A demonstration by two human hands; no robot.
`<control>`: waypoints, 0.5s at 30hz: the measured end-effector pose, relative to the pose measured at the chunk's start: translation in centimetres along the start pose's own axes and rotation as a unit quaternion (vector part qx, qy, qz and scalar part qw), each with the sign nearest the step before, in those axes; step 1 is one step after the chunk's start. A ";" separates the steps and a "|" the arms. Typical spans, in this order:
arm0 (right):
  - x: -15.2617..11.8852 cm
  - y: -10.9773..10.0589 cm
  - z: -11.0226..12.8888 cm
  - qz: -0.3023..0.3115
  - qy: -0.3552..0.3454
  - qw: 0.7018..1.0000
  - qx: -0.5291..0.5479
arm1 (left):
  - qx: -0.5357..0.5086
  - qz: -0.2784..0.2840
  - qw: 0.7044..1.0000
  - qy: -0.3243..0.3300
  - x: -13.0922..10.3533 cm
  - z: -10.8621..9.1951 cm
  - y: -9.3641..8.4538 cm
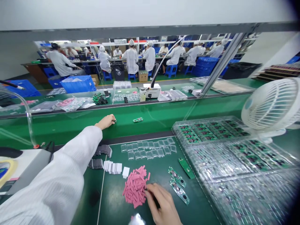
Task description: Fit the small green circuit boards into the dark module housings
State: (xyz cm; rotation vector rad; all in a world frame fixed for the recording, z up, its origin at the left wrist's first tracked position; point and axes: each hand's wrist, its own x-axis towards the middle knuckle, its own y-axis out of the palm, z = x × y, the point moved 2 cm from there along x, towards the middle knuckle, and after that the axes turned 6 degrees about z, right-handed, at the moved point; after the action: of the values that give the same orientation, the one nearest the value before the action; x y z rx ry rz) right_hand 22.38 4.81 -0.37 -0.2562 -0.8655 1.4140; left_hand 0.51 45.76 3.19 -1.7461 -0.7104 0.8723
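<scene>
My left hand (pixel 107 121) reaches out over the green belt, its fingers closed round a small item that is mostly hidden. To its right on the belt lies a small circuit board (pixel 138 119). My right hand (pixel 161 201) is at the right edge of a heap of pink strips (pixel 136 187), thumb and index fingertips close together; whether a strip is between them is too small to tell. Right of that hand, two populated boards (pixel 179 192) rest on the green bench, with a plain green board (pixel 186 168) beyond them.
Clear plastic pieces (pixel 150 153) lie in rows behind the pink heap, with white cards (pixel 112 167) and dark foam pieces (pixel 103 150) at left. Clear trays of boards (pixel 217 153) and a fan (pixel 272 103) stand at right. Several people in white sit beyond.
</scene>
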 end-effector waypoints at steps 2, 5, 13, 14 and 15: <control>0.0 -0.1 0.0 0.001 -0.002 1.000 0.001 | 0.010 -0.005 1.000 0.002 0.2 -0.3 0.1; 0.1 -0.1 0.0 0.006 0.001 1.000 -0.004 | 0.013 -0.020 1.000 0.005 0.3 -1.2 0.2; 0.1 -0.1 0.0 0.008 0.006 1.000 -0.014 | -0.055 -0.106 0.993 0.016 -1.3 -4.1 -1.0; 0.1 -0.1 0.1 0.011 0.011 1.000 -0.014 | -0.071 -0.122 0.990 0.018 -2.2 -4.4 -1.5; 0.1 -0.1 0.1 0.015 0.015 1.000 -0.015 | -0.090 -0.140 0.986 0.019 -3.5 -4.7 -1.9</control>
State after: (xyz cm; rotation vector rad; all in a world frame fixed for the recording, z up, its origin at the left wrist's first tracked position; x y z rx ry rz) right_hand 22.39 4.86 -0.24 -0.3137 -0.8609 1.4235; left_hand 2.33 41.13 6.78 -1.7612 -1.0057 0.5958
